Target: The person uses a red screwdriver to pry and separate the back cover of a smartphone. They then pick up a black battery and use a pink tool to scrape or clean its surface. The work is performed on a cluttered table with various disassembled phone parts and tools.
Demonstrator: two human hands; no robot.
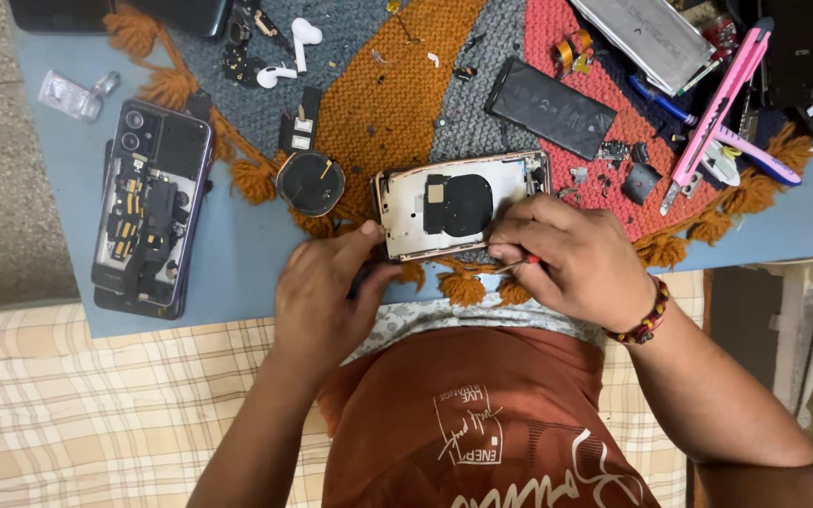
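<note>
An opened phone housing (406,202) with a round black coil inside lies on a knitted mat (397,85) at the table's near edge. My left hand (322,296) grips its near-left corner with the thumb on the frame. My right hand (566,254) rests on the housing's near-right side and pinches a thin tool with a red tip (517,264), its point toward the housing. A beaded bracelet sits on my right wrist.
A second opened phone (148,202) lies at left on the blue table (247,254). A round black part (310,182), a black battery (549,106), white earbuds (294,52), a pink cutter (719,103), a silver plate (651,36) and small loose parts lie on the mat.
</note>
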